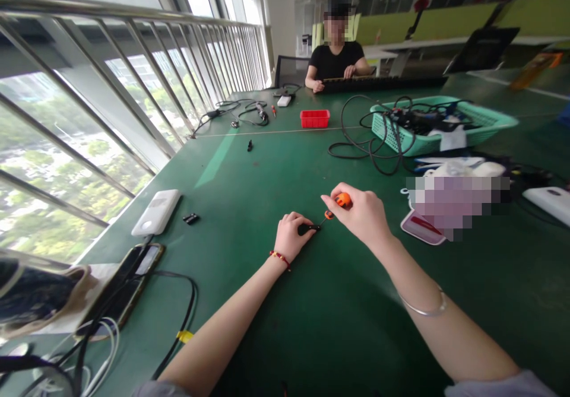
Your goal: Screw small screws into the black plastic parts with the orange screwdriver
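My left hand (293,235) rests on the green table, thumb and fingers closed around a small black part (306,228) whose right end sticks out. An orange and black screwdriver (342,200) is in the grip of my right hand (364,212), held at a slant. Its thin shaft points down and left, and the tip meets or nearly meets the black part's right end; exact contact is too small to tell. Two more small black pieces lie on the table, one piece (191,219) left of my hands and another piece (250,145) farther back.
A red bin (314,118) and a teal basket (487,125) of cables stand toward the back. At left lie a white power bank (157,212), a phone (127,284) and loose cables. A pouch and pink-edged item (423,228) lie right. Across the table sits a person (337,59).
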Demonstrator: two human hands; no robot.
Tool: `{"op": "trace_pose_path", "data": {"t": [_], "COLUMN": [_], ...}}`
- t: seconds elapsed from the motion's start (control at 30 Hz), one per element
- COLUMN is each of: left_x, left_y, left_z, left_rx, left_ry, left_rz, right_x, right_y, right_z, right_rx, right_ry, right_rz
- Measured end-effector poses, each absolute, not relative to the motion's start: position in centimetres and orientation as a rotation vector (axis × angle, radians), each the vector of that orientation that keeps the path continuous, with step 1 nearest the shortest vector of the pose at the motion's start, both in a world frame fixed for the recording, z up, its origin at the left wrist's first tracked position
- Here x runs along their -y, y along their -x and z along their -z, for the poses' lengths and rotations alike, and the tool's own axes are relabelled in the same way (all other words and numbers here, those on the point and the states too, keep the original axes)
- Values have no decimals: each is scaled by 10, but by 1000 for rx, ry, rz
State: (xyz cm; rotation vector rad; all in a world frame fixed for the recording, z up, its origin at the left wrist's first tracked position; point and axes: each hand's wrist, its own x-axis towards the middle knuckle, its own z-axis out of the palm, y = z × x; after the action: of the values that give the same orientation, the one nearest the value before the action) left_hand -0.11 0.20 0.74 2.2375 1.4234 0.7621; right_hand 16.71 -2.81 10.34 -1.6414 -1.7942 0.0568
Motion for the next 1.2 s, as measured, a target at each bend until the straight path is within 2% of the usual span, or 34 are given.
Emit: {"op": "trace_pose_path", "data": {"t": [0.17, 0.33, 0.53, 0.7, 1.2], "left_x": [-2, -2, -2, -3, -4], "left_y": [1, 1, 0, 0, 0], "left_z": [-6, -6, -6, -3, -1], "left_rx": [-1426, -1424, -1422, -1419, -1400], "left_ry": [-2251, -2263, -2259, -2255, -2251], "left_rz": [-750, -748, -748, -767, -797], "right_x": [31, 30, 32, 30, 28], "right_y": [-167, -167, -167, -165, -167], "right_z": [-106, -105, -107, -103, -99], "right_rx": [1794, 1781, 1764, 1701, 1703], "right_ry": [1575, 1663, 1575, 1662, 1567], "right_rz": [-247, -131, -318, -222, -337]}}
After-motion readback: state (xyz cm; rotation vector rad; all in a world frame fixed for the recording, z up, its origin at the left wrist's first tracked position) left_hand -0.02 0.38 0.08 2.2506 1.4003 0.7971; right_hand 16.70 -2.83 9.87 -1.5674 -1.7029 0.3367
